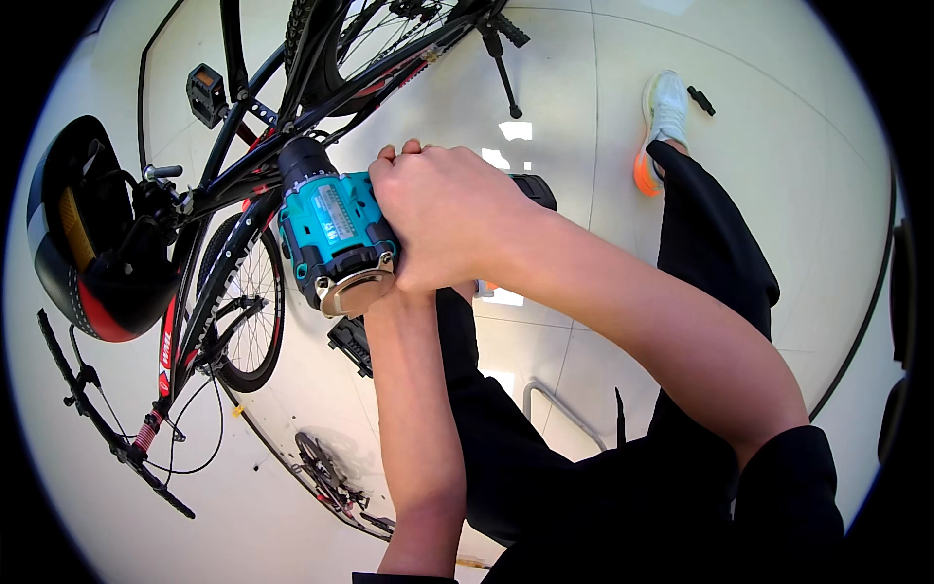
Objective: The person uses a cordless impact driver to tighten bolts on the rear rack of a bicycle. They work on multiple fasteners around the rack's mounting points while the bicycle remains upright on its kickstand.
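Observation:
A teal and black cordless drill (pixel 331 229) is held in front of me, its black chuck pointing up-left at the black bicycle frame (pixel 233 175). My right hand (pixel 443 214) wraps over the drill's grip from the right. My left hand (pixel 404 292) comes up underneath and is mostly hidden behind the right hand and the drill's body; it appears to support the grip from below. The bicycle lies upside down, with a wheel (pixel 243 302) below the frame and a black saddle with a red edge (pixel 92 243) at the left.
A black pedal (pixel 206 94) sticks out near the top left, and the handlebar (pixel 97 419) lies on the pale tiled floor at the lower left. A chain and gear part (pixel 331 482) rests on the floor. My leg and white-orange shoe (pixel 662 122) stretch right.

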The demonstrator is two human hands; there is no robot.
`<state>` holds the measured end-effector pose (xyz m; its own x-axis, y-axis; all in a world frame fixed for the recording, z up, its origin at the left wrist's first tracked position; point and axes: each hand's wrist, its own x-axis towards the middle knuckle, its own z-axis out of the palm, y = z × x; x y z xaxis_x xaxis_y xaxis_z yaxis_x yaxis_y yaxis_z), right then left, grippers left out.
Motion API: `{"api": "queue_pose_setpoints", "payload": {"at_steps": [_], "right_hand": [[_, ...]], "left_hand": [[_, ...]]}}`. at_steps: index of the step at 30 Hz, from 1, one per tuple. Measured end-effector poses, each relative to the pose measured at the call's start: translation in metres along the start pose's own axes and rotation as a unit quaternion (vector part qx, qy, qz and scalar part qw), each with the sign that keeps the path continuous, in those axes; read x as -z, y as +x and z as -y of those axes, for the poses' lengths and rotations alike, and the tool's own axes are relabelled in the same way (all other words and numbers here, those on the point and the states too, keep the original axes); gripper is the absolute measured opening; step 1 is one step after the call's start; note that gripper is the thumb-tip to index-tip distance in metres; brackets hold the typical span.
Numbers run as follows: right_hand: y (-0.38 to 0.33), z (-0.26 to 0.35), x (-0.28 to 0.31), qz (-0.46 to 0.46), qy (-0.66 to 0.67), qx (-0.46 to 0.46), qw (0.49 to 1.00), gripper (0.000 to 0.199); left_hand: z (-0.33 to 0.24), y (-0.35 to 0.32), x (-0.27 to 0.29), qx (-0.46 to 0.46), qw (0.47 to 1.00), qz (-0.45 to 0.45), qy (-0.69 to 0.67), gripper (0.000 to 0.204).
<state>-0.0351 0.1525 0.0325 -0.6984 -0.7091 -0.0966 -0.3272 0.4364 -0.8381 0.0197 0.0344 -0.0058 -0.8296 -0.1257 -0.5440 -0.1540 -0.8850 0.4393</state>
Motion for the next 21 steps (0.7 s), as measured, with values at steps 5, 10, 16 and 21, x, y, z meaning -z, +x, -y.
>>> {"api": "queue_pose_setpoints", "payload": {"at_steps": [5, 10, 16, 21], "right_hand": [[-0.0005, -0.0031, -0.002, -0.003, -0.011, -0.006, 1.0, 0.051], [0.0013, 0.0014, -0.003, 0.014, -0.008, -0.011, 1.0, 0.056], [0.0019, 0.002, -0.0065, 0.02, 0.009, -0.031, 0.999, 0.064], [0.0014, 0.0025, -0.0102, 0.005, 0.004, -0.029, 1.0, 0.067]], "left_hand": [[0.0042, 0.0022, -0.0009, 0.003, 1.0, 0.002, 0.0, 0.061], [-0.0022, -0.0041, -0.0003, -0.007, 1.0, -0.003, 0.005, 0.061], [-0.0021, -0.0034, 0.0003, -0.007, 1.0, -0.004, 0.004, 0.061], [-0.0035, -0.007, -0.001, -0.007, 1.0, -0.003, 0.007, 0.06]]}}
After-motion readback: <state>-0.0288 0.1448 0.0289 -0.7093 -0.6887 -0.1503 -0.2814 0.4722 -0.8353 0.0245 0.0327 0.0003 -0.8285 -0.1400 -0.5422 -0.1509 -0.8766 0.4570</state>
